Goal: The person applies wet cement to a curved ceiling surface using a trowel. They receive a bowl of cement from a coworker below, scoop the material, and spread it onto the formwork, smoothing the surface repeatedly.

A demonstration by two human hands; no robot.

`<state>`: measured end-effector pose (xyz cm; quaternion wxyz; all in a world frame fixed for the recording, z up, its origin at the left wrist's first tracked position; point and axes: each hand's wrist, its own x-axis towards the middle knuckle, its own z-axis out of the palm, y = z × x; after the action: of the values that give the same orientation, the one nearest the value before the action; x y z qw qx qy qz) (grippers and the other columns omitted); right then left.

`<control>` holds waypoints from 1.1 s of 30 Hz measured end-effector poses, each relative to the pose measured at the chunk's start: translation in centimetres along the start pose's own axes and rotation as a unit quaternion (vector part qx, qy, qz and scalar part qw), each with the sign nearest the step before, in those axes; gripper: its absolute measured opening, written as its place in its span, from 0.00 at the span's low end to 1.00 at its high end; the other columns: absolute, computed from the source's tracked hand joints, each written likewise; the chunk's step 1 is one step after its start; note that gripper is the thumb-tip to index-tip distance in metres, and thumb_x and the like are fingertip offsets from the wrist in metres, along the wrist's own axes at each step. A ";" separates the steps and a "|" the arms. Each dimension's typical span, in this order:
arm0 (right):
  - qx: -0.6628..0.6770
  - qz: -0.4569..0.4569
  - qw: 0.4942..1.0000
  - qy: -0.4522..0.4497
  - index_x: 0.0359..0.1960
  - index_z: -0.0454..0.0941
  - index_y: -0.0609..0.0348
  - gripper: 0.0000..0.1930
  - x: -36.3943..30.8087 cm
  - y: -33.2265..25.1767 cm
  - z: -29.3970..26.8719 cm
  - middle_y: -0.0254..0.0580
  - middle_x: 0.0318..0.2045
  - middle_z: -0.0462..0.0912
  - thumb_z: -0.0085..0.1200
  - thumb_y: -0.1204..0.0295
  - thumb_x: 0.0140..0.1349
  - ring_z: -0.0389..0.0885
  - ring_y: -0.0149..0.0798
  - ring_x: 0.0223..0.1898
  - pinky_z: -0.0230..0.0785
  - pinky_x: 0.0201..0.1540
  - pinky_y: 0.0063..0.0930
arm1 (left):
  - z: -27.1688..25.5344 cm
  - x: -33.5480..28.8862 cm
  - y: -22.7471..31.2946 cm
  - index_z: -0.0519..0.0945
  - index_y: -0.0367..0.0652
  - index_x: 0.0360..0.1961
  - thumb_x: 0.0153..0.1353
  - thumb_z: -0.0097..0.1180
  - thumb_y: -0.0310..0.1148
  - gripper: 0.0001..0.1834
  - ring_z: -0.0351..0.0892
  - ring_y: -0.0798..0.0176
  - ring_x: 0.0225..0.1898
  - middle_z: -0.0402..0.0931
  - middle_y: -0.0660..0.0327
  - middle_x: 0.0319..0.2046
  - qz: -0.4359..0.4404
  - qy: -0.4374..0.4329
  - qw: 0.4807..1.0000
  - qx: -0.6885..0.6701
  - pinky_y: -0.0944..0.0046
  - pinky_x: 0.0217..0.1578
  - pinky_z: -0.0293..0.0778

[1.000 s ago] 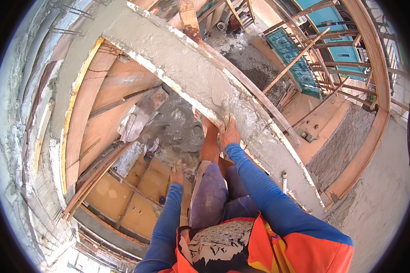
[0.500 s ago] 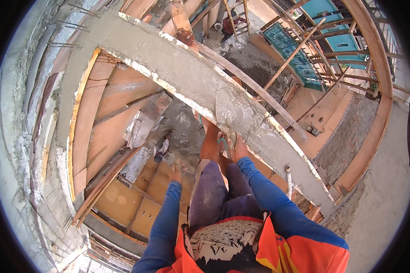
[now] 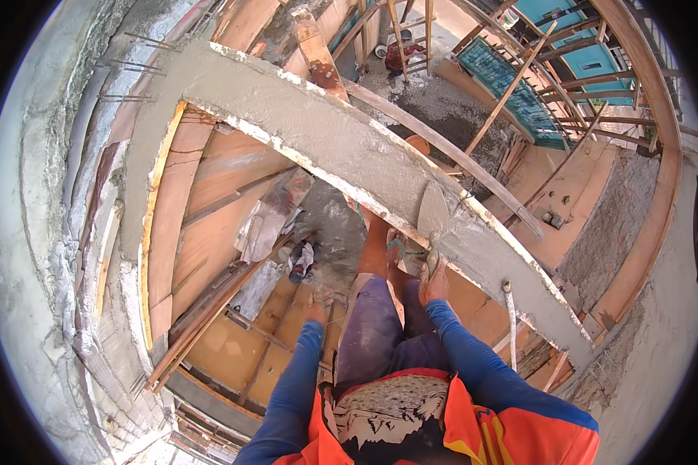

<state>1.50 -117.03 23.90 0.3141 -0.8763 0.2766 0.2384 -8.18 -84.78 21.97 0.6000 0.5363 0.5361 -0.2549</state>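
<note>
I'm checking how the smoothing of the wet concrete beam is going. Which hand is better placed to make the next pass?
The right hand: it holds the trowel, blade already on the concrete beam. The left hand hangs low beside the thigh, away from the beam.

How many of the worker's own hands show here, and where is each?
2. The right hand grips a trowel laid on the wet cement beam. The left hand hangs lower, beside the thigh, over the plywood boards; what it holds is unclear.
</note>
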 end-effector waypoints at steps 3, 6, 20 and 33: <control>0.038 -0.059 0.997 -0.016 0.64 0.58 0.61 0.30 1.0 -4.8 2.0 0.67 0.55 0.72 0.47 0.56 0.67 0.75 0.67 0.51 0.69 0.54 0.51 | -0.1 0.5 -0.3 0.70 0.48 0.60 0.71 0.42 0.50 0.23 0.79 0.67 0.34 0.80 0.60 0.41 -0.009 -0.010 0.999 0.035 0.66 0.34 0.73; -0.027 -0.074 0.993 -0.082 0.60 0.62 0.61 0.27 5.9 -11.7 3.7 0.66 0.51 0.74 0.48 0.56 0.66 0.78 0.66 0.46 0.71 0.48 0.52 | 0.8 1.4 0.5 0.70 0.48 0.60 0.71 0.43 0.49 0.23 0.78 0.67 0.34 0.79 0.61 0.42 0.013 -0.022 1.000 0.007 0.66 0.32 0.72; 0.043 0.051 0.998 0.013 0.65 0.57 0.62 0.30 -2.7 3.8 -1.4 0.64 0.58 0.70 0.47 0.59 0.67 0.72 0.66 0.55 0.67 0.57 0.49 | 0.4 0.2 2.7 0.70 0.55 0.62 0.72 0.40 0.48 0.21 0.79 0.67 0.39 0.78 0.63 0.47 -0.025 -0.010 0.996 0.088 0.65 0.41 0.74; -0.029 0.059 0.996 -0.067 0.66 0.56 0.58 0.32 -1.1 6.5 -4.3 0.61 0.57 0.71 0.47 0.54 0.66 0.76 0.64 0.50 0.70 0.52 0.51 | 0.8 -1.3 5.2 0.71 0.51 0.61 0.72 0.42 0.50 0.23 0.78 0.68 0.38 0.78 0.63 0.45 0.020 -0.016 0.989 0.148 0.65 0.40 0.73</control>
<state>-2.36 -123.77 24.78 0.2915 -0.8496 0.2990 0.3222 -3.67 -84.37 24.93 0.5275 0.6257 0.4720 -0.3278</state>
